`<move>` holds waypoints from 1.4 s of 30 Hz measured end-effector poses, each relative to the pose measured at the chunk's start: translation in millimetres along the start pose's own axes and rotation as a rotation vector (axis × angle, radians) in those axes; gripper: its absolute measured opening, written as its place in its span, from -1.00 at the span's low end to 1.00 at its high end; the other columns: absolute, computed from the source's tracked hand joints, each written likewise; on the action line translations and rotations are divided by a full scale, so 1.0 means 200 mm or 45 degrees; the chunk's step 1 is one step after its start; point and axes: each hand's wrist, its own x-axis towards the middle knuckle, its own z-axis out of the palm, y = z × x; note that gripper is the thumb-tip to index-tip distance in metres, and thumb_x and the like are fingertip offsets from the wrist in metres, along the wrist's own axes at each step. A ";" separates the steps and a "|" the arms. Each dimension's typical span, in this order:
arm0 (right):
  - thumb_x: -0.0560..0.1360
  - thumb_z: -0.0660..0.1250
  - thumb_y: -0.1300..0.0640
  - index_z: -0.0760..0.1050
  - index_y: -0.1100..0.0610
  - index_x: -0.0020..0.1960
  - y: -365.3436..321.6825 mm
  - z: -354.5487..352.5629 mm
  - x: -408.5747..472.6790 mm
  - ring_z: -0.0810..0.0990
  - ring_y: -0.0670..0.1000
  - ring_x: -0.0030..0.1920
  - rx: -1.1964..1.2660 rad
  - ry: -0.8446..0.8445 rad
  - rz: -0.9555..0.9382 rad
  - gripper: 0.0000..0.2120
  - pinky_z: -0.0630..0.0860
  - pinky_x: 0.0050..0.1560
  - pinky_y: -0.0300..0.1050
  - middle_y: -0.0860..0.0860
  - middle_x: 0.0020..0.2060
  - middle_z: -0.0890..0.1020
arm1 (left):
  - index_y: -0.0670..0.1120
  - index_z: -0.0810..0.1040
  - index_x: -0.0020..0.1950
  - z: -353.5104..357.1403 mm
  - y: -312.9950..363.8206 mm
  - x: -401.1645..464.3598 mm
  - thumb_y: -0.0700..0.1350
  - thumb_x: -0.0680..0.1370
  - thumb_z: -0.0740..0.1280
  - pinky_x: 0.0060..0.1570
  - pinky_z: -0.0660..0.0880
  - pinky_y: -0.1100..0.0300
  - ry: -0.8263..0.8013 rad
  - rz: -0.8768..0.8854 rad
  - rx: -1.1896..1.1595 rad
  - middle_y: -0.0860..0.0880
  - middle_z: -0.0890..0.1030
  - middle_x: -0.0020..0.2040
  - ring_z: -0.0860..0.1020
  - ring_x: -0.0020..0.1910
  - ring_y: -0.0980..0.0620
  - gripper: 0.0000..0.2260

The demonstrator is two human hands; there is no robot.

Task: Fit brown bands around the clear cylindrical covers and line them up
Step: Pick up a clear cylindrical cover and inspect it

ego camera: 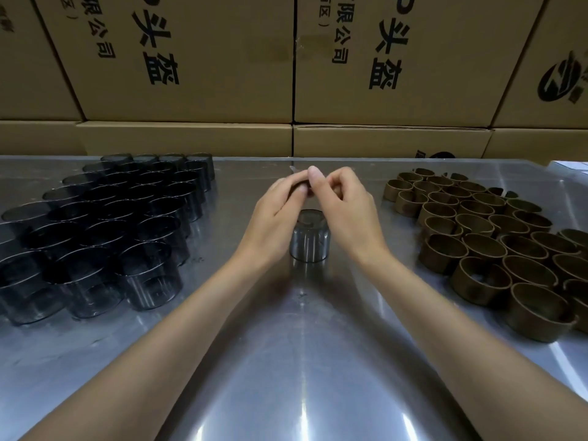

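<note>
Clear cover point(309, 241): standing alone at mid-table between the two wrists, just below the hands; upright, long axis vertical, round top face toward the camera; nothing seen inside it, no band on it.
Left hand point(280, 203): raised above the lone cover, fingers point(294, 183) curled, pinching a small dark piece against the right hand; too little of the piece visible to name it.
Right hand point(343, 202): meeting the left over the cover, thumb and forefinger closed on the same small piece, remaining fingers folded in; grip tight, no gap showing.
Stock of clear covers point(105, 230): massed in diagonal rows on the left side of the table, all upright, touching or nearly so, dark through their walls; none banded, each seemingly hollow.
Brown bands point(496, 237): clustered on the right side of the table, standing on edge as open rings, axes vertical, packed side by side; well apart from the lone cover.
Table point(302, 361): brushed metal, streaked with reflected light.
Cardboard boxes point(286, 74): stacked as a wall behind the table's far edge, printed with large black characters; closed, contents hidden.
</note>
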 end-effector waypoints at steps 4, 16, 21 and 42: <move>0.57 0.12 -0.21 0.42 0.06 -0.12 0.05 0.01 -0.02 0.48 -0.11 -0.08 -0.103 -0.024 -0.147 -0.65 0.39 -0.12 -0.14 -0.12 -0.19 0.50 | -0.10 0.51 0.32 0.00 -0.01 0.00 -0.18 0.67 0.16 0.36 0.37 -0.06 -0.111 -0.040 -0.052 -0.11 0.58 0.25 0.49 0.31 -0.01 -0.74; 0.68 -0.06 -0.04 0.48 0.12 0.06 0.13 0.07 -0.06 0.32 -0.11 0.08 0.127 -0.083 0.053 -0.61 0.21 -0.01 -0.41 -0.08 -0.03 0.53 | -0.10 0.41 0.41 0.04 -0.10 -0.02 0.14 0.48 0.31 0.45 0.25 -0.09 -0.379 -0.378 -0.496 -0.11 0.50 0.36 0.43 0.38 -0.04 -0.44; 0.67 -0.03 -0.06 0.48 0.06 -0.04 0.14 0.07 -0.05 0.44 -0.06 0.03 0.155 -0.054 0.143 -0.64 0.29 0.03 -0.26 -0.03 -0.08 0.45 | -0.15 0.28 0.49 -0.02 -0.17 -0.02 0.06 0.37 0.49 0.44 0.28 -0.07 -0.531 -0.475 -0.488 -0.08 0.55 0.33 0.47 0.36 -0.02 -0.23; 0.36 0.01 -0.50 0.09 -0.11 0.52 0.24 -0.06 -0.04 0.33 0.01 0.42 -0.042 -0.653 0.305 -0.16 0.24 0.37 -0.02 -0.09 0.41 0.37 | 0.08 0.64 0.13 -0.08 -0.17 -0.01 0.15 0.52 0.25 0.28 0.34 0.27 -0.591 -0.579 -0.509 0.14 0.63 0.19 0.52 0.24 0.26 -0.70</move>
